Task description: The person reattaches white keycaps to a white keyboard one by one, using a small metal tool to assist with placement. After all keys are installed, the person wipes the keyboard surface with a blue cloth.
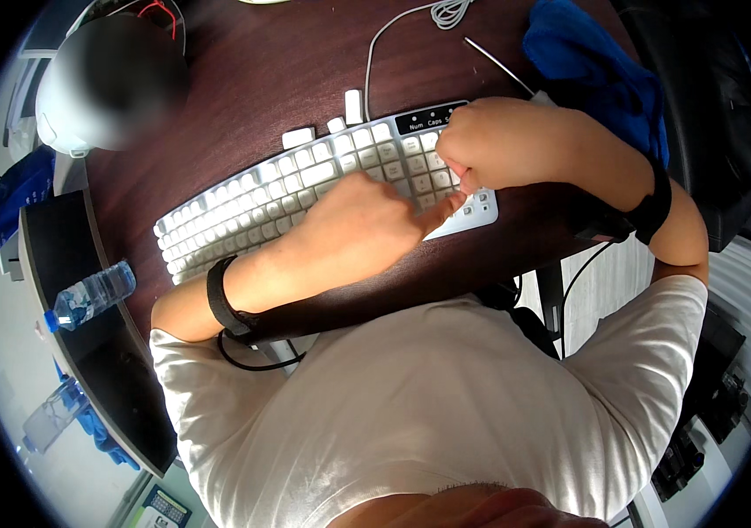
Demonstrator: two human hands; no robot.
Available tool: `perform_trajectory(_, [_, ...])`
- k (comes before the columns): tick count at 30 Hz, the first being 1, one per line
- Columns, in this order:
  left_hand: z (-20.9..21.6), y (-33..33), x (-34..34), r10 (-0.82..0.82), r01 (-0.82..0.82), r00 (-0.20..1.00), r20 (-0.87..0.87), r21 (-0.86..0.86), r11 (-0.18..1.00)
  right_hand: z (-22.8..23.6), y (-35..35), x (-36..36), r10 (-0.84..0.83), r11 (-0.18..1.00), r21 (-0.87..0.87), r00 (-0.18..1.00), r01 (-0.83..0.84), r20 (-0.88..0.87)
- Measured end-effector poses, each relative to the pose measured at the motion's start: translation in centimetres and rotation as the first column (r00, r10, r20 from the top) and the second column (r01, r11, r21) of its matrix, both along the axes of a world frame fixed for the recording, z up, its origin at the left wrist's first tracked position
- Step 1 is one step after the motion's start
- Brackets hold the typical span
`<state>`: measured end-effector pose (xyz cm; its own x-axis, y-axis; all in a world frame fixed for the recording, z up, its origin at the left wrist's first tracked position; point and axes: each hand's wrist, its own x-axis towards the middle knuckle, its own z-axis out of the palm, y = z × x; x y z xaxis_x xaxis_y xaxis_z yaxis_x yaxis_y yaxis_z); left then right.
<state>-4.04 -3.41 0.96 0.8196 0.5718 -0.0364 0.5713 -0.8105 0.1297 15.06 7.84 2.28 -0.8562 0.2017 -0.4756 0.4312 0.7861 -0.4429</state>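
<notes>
White plastic full-size keyboard (309, 176) mid-desk, tilted, number-pad end toward 3 o'clock. Left hand (362, 220) over its 4 o'clock part, index stretched to the right fingertips, likely steadying there; grasp can't be told. Right hand (498, 145) curled tight over the number pad, thumb side in, likely for fine control; anything pinched is hidden. Loose white plastic keycap-like blocks (298, 137) at 12 o'clock, probably parked clear of both hands.
</notes>
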Motion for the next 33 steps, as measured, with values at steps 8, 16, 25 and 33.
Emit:
perform_trajectory(8, [0.1,0.1,-0.3,-0.002,0.003,0.999,0.053,-0.013,1.0,-0.5,0.5,1.1,-0.129,0.99,-0.058,0.991,0.127,-0.034])
perform_trajectory(16, [-0.1,-0.3,-0.5,0.025,-0.024,0.997,0.067,-0.009,1.0,0.3,-2.9,5.2,-0.419,0.906,-0.049,0.876,0.42,-0.238])
perform_trajectory(25, [0.3,0.2,-0.3,0.024,-0.019,0.996,0.086,-0.056,0.998,-1.5,-4.6,5.5,-0.675,0.559,-0.512,0.717,0.652,0.175])
perform_trajectory(33, [0.3,0.3,-0.1,0.036,-0.028,0.995,0.088,-0.085,0.996,-1.9,-5.3,5.2,-0.683,0.409,-0.625,0.677,0.665,0.273])
